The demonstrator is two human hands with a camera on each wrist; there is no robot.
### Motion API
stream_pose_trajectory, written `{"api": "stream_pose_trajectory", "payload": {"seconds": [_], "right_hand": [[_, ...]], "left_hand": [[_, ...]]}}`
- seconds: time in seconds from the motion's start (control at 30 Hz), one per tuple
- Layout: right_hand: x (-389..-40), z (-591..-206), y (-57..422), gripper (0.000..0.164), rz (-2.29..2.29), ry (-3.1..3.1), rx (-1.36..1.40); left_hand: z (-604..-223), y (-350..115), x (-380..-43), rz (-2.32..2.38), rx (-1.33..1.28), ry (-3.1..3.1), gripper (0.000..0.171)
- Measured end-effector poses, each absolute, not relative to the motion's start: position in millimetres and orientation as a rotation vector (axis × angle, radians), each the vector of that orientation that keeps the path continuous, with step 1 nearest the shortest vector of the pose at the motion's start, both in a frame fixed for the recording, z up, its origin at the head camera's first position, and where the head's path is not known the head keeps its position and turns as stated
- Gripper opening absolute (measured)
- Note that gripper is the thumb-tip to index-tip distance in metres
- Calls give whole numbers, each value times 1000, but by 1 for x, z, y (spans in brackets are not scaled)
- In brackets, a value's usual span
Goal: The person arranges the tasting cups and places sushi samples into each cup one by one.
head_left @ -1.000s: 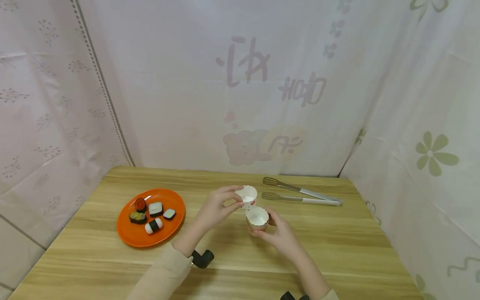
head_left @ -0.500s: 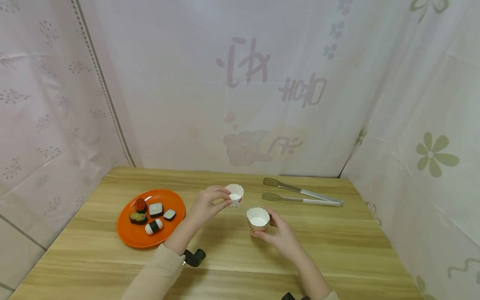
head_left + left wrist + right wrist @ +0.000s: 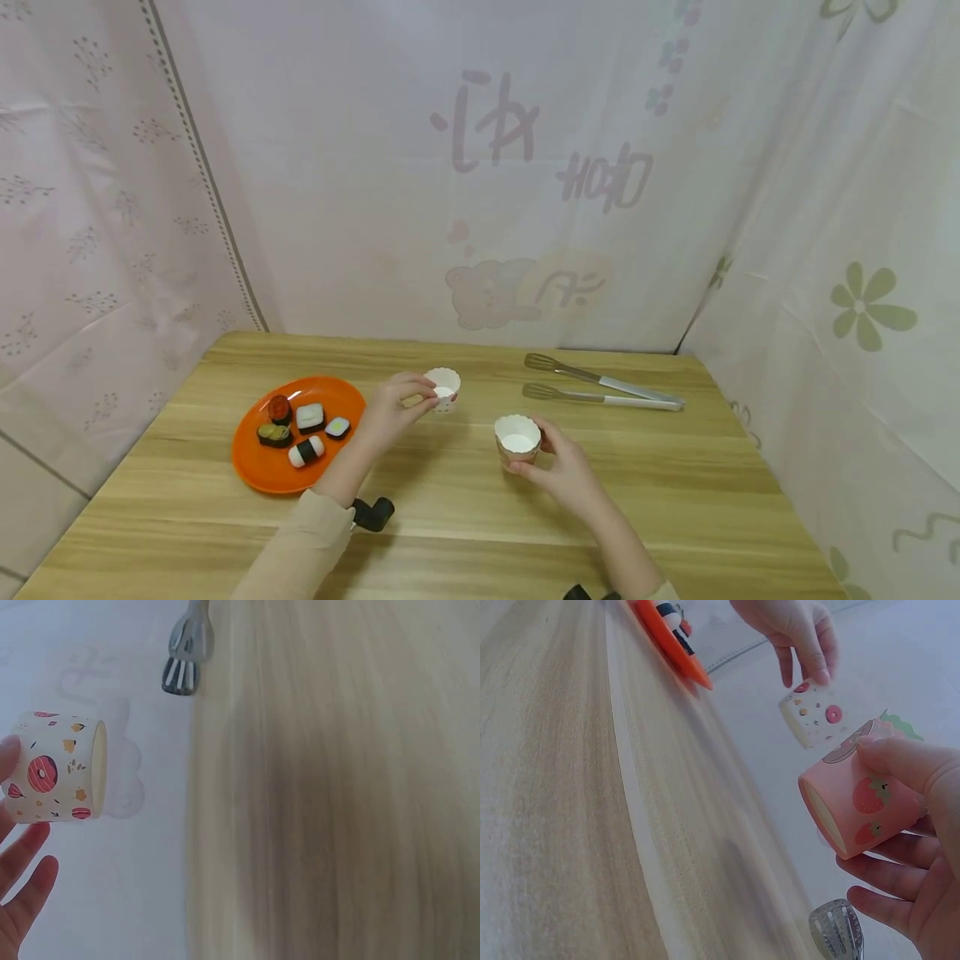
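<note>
My left hand [image 3: 396, 408] pinches a white paper baking cup [image 3: 56, 769] printed with pink doughnuts, holding it above the table left of centre. In the head view the cup's scalloped mouth faces up. A pink baking cup [image 3: 866, 791] with strawberries on its side is gripped between the thumb and fingers of my right hand [image 3: 558, 462]. It is upright too, and its white inside shows from above. The two cups are apart, the white one farther left and slightly farther back.
An orange plate [image 3: 258, 475] with several sushi pieces [image 3: 306, 452] lies at the left. Metal tongs [image 3: 600, 392] with slotted ends and white handles rest at the back right. Patterned curtains [image 3: 360, 208] hang behind and beside the wooden table [image 3: 675, 517].
My left hand has moved left with the white cup, away from the pink one. The right hand and its pink cup have stayed almost where they were.
</note>
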State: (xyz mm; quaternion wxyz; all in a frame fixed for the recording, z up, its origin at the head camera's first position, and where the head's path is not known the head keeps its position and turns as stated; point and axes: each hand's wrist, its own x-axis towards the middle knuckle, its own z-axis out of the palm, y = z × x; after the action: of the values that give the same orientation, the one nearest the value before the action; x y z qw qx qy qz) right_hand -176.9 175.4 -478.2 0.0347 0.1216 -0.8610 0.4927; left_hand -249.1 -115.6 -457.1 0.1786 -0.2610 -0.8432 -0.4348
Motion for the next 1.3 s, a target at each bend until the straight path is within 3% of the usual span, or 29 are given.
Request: {"api": "stream_pose_trajectory", "payload": {"seconds": [1.3], "right_hand": [[-171,-484,178,74,1507,-2661,337]], "left_hand": [[-498,-145,-257,-1276,-496,-2463,5]]}}
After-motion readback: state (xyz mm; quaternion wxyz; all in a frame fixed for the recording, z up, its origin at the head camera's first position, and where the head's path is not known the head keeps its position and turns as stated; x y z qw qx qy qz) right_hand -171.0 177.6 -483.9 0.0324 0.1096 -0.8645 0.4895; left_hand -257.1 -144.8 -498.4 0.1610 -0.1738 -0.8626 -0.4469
